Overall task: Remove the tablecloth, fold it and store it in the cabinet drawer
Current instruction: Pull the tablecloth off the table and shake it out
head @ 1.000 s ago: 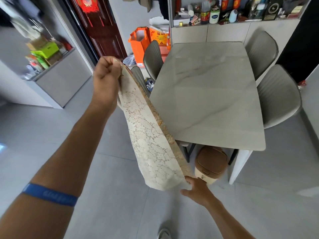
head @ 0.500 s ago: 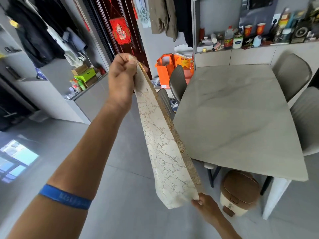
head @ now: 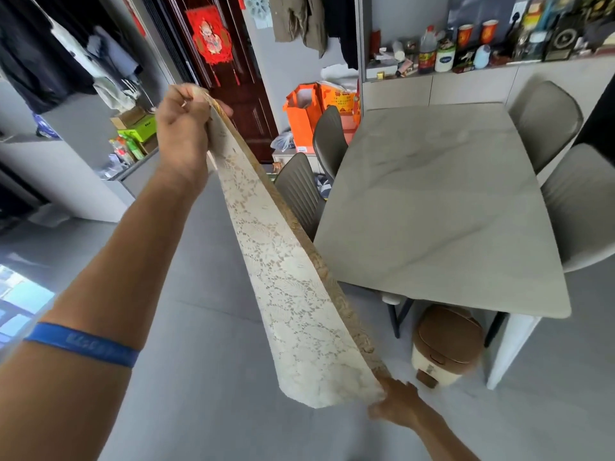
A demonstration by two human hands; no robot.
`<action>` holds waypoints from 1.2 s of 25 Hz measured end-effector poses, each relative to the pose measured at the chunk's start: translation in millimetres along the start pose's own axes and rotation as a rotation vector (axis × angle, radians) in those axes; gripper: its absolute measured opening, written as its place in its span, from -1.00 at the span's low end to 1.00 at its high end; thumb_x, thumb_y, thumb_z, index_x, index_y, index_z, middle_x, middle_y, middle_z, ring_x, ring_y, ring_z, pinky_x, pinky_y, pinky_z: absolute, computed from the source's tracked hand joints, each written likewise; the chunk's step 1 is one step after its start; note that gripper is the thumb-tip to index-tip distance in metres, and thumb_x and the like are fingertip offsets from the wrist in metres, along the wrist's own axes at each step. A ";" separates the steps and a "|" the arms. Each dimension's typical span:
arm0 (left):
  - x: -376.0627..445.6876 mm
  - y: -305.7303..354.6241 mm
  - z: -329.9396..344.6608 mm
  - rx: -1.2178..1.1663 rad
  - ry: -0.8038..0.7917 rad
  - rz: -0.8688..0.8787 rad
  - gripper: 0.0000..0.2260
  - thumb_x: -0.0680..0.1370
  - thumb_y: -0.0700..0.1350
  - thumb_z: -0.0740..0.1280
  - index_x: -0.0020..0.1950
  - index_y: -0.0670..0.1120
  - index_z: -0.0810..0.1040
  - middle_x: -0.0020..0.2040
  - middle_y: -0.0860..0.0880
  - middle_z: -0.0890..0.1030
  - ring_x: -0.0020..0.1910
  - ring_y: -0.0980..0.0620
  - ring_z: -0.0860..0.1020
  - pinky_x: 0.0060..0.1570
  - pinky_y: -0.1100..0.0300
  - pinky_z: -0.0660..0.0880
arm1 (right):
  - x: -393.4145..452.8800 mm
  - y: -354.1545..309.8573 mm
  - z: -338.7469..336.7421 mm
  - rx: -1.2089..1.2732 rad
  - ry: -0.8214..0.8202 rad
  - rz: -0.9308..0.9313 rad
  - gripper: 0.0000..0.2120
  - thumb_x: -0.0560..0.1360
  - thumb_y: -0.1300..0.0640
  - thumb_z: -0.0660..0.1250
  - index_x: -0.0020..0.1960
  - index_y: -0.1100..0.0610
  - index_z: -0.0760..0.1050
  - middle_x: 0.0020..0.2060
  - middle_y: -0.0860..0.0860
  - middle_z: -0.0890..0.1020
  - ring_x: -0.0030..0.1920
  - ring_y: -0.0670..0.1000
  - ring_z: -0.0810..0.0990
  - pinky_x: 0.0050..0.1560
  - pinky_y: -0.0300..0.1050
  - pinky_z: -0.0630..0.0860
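Observation:
The cream lace tablecloth [head: 286, 281] hangs in the air as a long folded strip, slanting from upper left to lower middle, left of the table. My left hand [head: 181, 128] is raised at arm's length and grips the strip's top end in a fist. My right hand [head: 397, 402] is low near the floor and pinches the strip's bottom right corner. The marble-look dining table [head: 442, 207] stands bare to the right. The grey sideboard cabinet [head: 432, 84] runs along the far wall behind the table.
Grey chairs [head: 299, 191] stand around the table. A brown-lidded bin [head: 447, 344] sits under its near end. Orange bags [head: 301, 111] are on the floor by the dark red door [head: 229, 71]. A low grey cabinet [head: 66, 168] with boxes on it is at left.
The view has tilted up and swung left, so the table sits further right. My left hand has lifted the cloth's top end higher; my right hand keeps hold of the bottom corner.

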State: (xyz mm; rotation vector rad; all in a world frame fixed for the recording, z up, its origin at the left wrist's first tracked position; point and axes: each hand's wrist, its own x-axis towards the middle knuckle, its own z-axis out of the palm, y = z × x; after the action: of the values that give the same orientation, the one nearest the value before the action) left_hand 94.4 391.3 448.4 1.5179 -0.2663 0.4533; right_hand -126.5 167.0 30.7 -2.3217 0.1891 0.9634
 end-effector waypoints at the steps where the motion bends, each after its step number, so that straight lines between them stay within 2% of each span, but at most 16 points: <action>1: 2.6 -6.3 -7.1 0.006 0.028 -0.022 -0.80 0.57 -0.36 0.10 -0.10 -0.09 0.39 -0.33 0.01 0.66 -0.27 0.02 0.61 -0.18 0.10 0.58 | 0.1 7.6 -2.2 -0.005 0.014 0.027 -0.30 0.41 -0.11 0.29 0.52 -0.08 0.19 0.41 -0.07 0.44 0.43 0.06 0.37 0.47 0.08 0.17; 3: 7.6 -20.1 -23.4 0.061 0.096 -0.070 -0.79 0.56 -0.38 0.10 -0.10 -0.09 0.39 -0.36 0.04 0.66 -0.30 0.07 0.62 -0.21 0.14 0.59 | 0.2 23.7 -10.2 -0.024 0.083 0.066 -0.34 0.51 -0.04 0.22 0.57 -0.10 0.11 0.48 -0.04 0.38 0.47 0.09 0.32 0.46 0.09 0.19; 5: 11.1 -36.8 -39.8 0.142 0.147 -0.123 -0.83 0.57 -0.35 0.11 -0.07 -0.12 0.40 -0.34 0.04 0.67 -0.33 0.08 0.62 -0.30 0.17 0.59 | 2.3 40.6 -20.6 -0.064 0.187 0.085 -0.45 0.59 -0.03 0.14 0.56 -0.10 0.13 0.45 -0.03 0.43 0.44 0.08 0.38 0.40 0.04 0.29; 8: 8.1 -62.1 -63.2 0.262 0.210 -0.197 -0.90 0.63 -0.22 0.16 -0.06 -0.10 0.41 -0.25 0.01 0.67 -0.34 0.11 0.64 -0.33 0.22 0.60 | 3.8 65.7 -44.5 -0.105 0.372 0.146 -0.61 0.65 -0.05 0.06 0.45 -0.08 0.34 0.23 -0.05 0.60 0.23 0.03 0.55 0.18 -0.08 0.44; 10: 3.6 -74.2 -78.9 0.348 0.264 -0.222 -0.84 0.60 -0.21 0.20 -0.15 -0.01 0.44 -0.26 0.05 0.65 -0.41 0.22 0.61 -0.41 0.34 0.54 | 2.9 77.7 -64.4 -0.092 0.450 0.194 -0.64 0.66 -0.07 0.05 0.37 -0.03 0.44 0.12 -0.03 0.63 0.10 -0.01 0.59 0.05 -0.15 0.45; 12: -0.7 -83.7 -95.3 0.464 0.318 -0.248 -0.79 0.55 -0.22 0.23 -0.22 0.05 0.46 -0.30 0.11 0.59 -0.43 0.23 0.55 -0.49 0.45 0.43 | -0.9 84.5 -86.5 -0.110 0.586 0.215 -0.68 0.65 -0.07 0.11 0.23 0.00 0.56 -0.14 -0.07 0.61 -0.19 -0.11 0.55 -0.24 -0.25 0.35; 13: -2.1 -87.0 -104.8 0.522 0.349 -0.272 -0.79 0.53 -0.21 0.25 -0.25 0.06 0.46 -0.31 0.13 0.55 -0.42 0.20 0.50 -0.52 0.46 0.39 | -2.6 85.5 -97.5 -0.141 0.675 0.210 -0.71 0.64 -0.06 0.15 0.16 0.00 0.60 -0.20 -0.09 0.61 -0.23 -0.11 0.55 -0.27 -0.27 0.28; 16: -7.9 -96.4 -130.7 0.597 0.405 -0.349 -0.79 0.52 -0.21 0.27 -0.27 0.05 0.48 -0.39 0.12 0.51 -0.42 0.14 0.44 -0.52 0.40 0.41 | -7.2 84.6 -127.0 -0.171 0.829 0.144 -0.79 0.59 0.02 0.26 0.11 0.02 0.62 -0.03 0.02 0.68 0.03 0.10 0.63 -0.07 -0.10 0.36; 18: -12.6 -103.1 -143.4 0.585 0.417 -0.389 -0.78 0.52 -0.24 0.26 -0.28 0.03 0.48 -0.42 0.09 0.53 -0.42 0.09 0.48 -0.49 0.34 0.50 | -10.1 84.9 -147.5 -0.136 0.853 0.098 -0.82 0.59 0.08 0.26 0.08 0.08 0.60 0.00 0.09 0.61 0.00 0.18 0.62 0.00 -0.01 0.44; 21: -19.8 -111.8 -156.9 0.551 0.414 -0.424 -0.80 0.54 -0.22 0.27 -0.25 0.01 0.48 -0.34 0.01 0.56 -0.42 0.08 0.53 -0.38 0.30 0.59 | -15.3 84.3 -181.6 -0.094 0.880 0.044 -0.88 0.58 0.13 0.29 -0.10 0.15 0.52 0.01 0.13 0.49 -0.09 0.23 0.60 0.01 0.11 0.53; 23: -22.6 -117.9 -163.0 0.520 0.428 -0.442 -0.79 0.54 -0.25 0.28 -0.23 0.01 0.49 -0.25 -0.04 0.57 -0.39 0.05 0.57 -0.30 0.27 0.63 | -15.3 84.1 -198.6 -0.166 0.840 0.063 -0.89 0.56 0.13 0.32 -0.14 0.11 0.48 0.01 0.12 0.56 -0.03 0.20 0.56 0.00 0.06 0.49; 25: -24.3 -123.0 -165.8 0.473 0.438 -0.446 -0.78 0.51 -0.30 0.27 -0.24 -0.01 0.49 -0.32 -0.02 0.58 -0.44 0.08 0.59 -0.28 0.25 0.64 | -14.5 85.2 -208.8 -0.256 0.770 0.133 -0.91 0.55 0.06 0.32 -0.06 0.06 0.56 -0.04 0.06 0.63 0.06 0.14 0.51 0.05 0.02 0.39; 28: -23.5 -123.4 -165.5 0.421 0.411 -0.403 -0.78 0.52 -0.29 0.27 -0.24 0.00 0.49 -0.48 0.08 0.59 -0.55 0.19 0.56 -0.34 0.31 0.62 | -16.7 87.4 -209.0 -0.148 0.681 0.155 -0.87 0.52 0.03 0.34 -0.01 -0.01 0.65 -0.15 -0.03 0.63 0.02 0.08 0.56 0.06 -0.01 0.40; 30: -22.7 -122.7 -167.6 0.411 0.407 -0.381 -0.78 0.54 -0.27 0.28 -0.24 0.01 0.48 -0.39 0.04 0.58 -0.54 0.22 0.57 -0.31 0.32 0.62 | -17.6 85.7 -204.3 -0.004 0.695 0.107 -0.87 0.50 0.08 0.37 -0.04 0.06 0.69 -0.18 0.01 0.67 -0.08 0.09 0.60 -0.02 -0.02 0.50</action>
State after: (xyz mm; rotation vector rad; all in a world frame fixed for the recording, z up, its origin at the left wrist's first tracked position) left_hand 110.2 555.9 320.5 1.7813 0.4545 0.5164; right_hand -47.5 -23.6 113.3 -2.5814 0.5917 0.1621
